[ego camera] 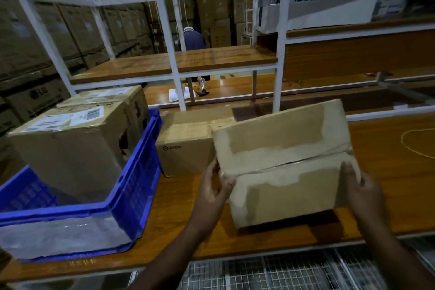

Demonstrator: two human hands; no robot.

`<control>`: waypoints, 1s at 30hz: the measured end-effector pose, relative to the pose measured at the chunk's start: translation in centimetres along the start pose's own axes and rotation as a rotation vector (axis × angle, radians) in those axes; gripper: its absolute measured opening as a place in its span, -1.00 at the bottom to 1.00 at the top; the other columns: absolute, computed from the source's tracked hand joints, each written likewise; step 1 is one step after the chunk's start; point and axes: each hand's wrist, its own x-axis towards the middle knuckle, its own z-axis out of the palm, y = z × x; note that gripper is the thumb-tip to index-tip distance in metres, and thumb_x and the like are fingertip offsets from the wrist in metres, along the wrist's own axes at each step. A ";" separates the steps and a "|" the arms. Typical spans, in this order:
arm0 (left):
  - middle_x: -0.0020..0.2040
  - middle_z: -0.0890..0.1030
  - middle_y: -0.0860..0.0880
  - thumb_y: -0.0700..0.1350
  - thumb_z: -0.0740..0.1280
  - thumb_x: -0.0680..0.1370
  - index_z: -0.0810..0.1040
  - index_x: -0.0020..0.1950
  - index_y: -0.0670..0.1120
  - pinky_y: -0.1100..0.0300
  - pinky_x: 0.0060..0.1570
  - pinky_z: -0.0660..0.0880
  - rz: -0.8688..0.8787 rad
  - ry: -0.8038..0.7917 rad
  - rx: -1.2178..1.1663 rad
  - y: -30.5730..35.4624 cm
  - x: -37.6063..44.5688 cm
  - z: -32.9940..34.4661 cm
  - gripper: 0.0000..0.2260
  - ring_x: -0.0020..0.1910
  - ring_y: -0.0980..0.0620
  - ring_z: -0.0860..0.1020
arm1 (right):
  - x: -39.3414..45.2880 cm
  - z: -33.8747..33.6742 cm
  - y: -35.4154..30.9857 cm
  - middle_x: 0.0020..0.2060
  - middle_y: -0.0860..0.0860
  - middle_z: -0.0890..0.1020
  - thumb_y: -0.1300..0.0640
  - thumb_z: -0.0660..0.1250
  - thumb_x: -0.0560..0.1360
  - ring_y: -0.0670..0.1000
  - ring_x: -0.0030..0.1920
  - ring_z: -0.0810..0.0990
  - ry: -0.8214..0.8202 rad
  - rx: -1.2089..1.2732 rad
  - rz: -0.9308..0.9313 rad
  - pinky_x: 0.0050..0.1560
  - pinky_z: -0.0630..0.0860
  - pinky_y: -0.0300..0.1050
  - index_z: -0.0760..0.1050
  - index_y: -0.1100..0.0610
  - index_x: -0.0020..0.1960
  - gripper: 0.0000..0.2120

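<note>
A worn brown cardboard box [282, 162] with torn tape patches and closed top flaps is tilted up off the wooden table [388, 186], held between both hands. My left hand [215, 187] grips its left edge, thumb on the top face. My right hand [360, 186] grips its right edge, fingers curled round the corner. A dark shadow lies under the box.
A blue plastic crate [131, 195] at left holds two labelled cardboard boxes [73, 146]. A small "pico" box [188, 146] stands behind the held box. A white metal shelf frame [174, 54] rises behind. A person [193, 39] stands far back. A loop of cord [414, 143] lies at right.
</note>
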 end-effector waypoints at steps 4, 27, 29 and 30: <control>0.51 0.30 0.30 0.19 0.59 0.37 0.13 0.55 0.35 0.22 0.15 0.56 0.018 -0.184 0.162 0.1 -0.2 1.4 -0.11 0.37 0.25 0.45 | 1.4 -0.2 2.6 -0.15 0.04 0.61 -0.50 0.14 0.45 0.11 -0.17 0.58 0.047 -0.016 0.168 -0.17 0.58 0.09 0.49 -0.06 -0.10 -0.48; 0.61 -0.11 0.32 0.20 0.68 0.15 -0.32 0.56 0.35 -0.03 0.55 0.12 0.155 -0.494 0.558 -0.3 16.6 8.2 0.35 0.59 0.18 -0.02 | 12.1 -0.7 3.6 0.00 0.11 0.61 -0.35 0.28 0.50 0.17 -0.05 0.62 0.161 0.077 0.276 -0.15 0.61 0.12 0.50 0.11 0.15 -0.46; 0.60 -0.04 0.31 0.20 0.68 0.15 -0.39 0.47 0.45 0.03 0.51 0.14 0.131 -0.487 0.572 -1.3 18.5 7.7 0.35 0.54 0.20 0.04 | 13.6 0.6 3.2 0.07 0.14 0.60 -0.29 0.32 0.51 0.21 0.02 0.60 0.145 0.053 0.278 -0.03 0.61 0.22 0.48 0.17 0.26 -0.42; 0.58 -0.01 0.32 0.19 0.68 0.16 -0.43 0.42 0.48 0.10 0.48 0.13 0.125 -0.483 0.589 -1.8 19.3 7.5 0.35 0.50 0.24 0.05 | 14.2 1.3 3.0 0.09 0.15 0.59 -0.26 0.34 0.51 0.20 0.04 0.60 0.134 0.044 0.271 0.00 0.61 0.22 0.46 0.17 0.29 -0.43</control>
